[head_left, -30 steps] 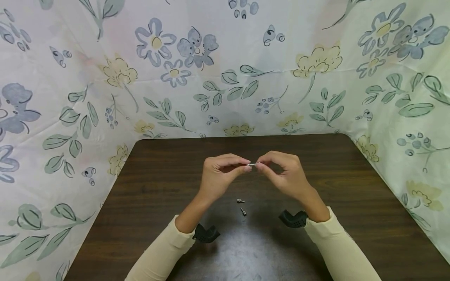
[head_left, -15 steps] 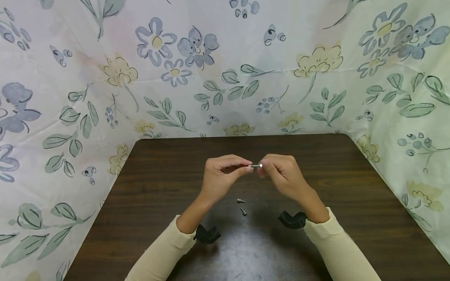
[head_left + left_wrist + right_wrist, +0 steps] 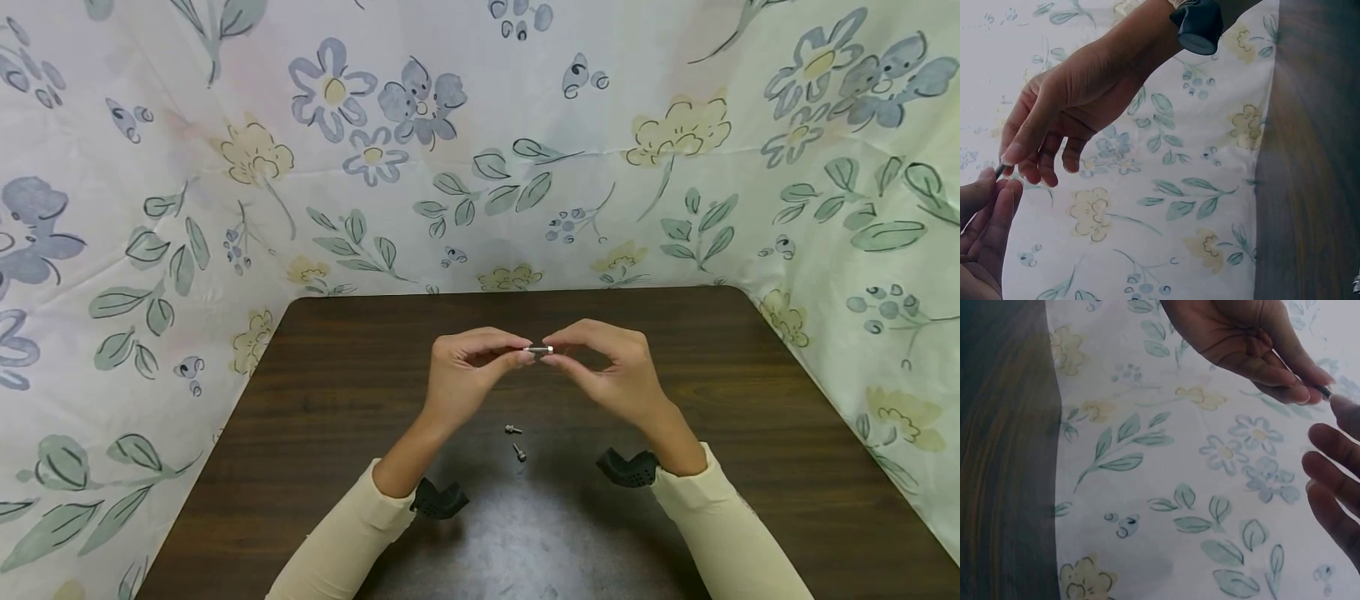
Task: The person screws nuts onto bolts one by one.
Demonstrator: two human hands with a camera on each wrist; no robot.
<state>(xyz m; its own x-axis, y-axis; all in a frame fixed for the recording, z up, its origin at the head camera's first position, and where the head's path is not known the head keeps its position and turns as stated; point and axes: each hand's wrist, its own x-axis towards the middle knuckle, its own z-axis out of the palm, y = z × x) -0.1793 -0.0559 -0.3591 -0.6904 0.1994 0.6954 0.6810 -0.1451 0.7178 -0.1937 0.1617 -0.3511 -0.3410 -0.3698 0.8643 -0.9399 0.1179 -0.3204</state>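
Above the middle of the table, the left hand (image 3: pixel 468 371) pinches a small metal bolt (image 3: pixel 538 350) between thumb and fingertips. It lies nearly level, with its bright, wider end to the right. At that end the thumb and fingertips of the right hand (image 3: pixel 615 367) pinch from above and below. In the left wrist view, the right hand (image 3: pixel 1063 106) faces the left hand (image 3: pixel 985 225), with the dark bolt (image 3: pixel 999 170) between their fingertips. From the right wrist, the bolt (image 3: pixel 1325 391) shows only as a short dark piece; fingers cover the rest.
Two small metal bolts, one (image 3: pixel 513 429) behind the other (image 3: pixel 520 452), lie on the dark wooden table (image 3: pixel 337 400) below the hands. Floral cloth (image 3: pixel 480 233) hangs around its back and sides. Each wrist carries a black camera mount (image 3: pixel 441 500).
The right hand's fingers roll over the bolt's wider end, baring it half a second ago, then come back to straddle it. The left hand keeps its pinch with little movement.
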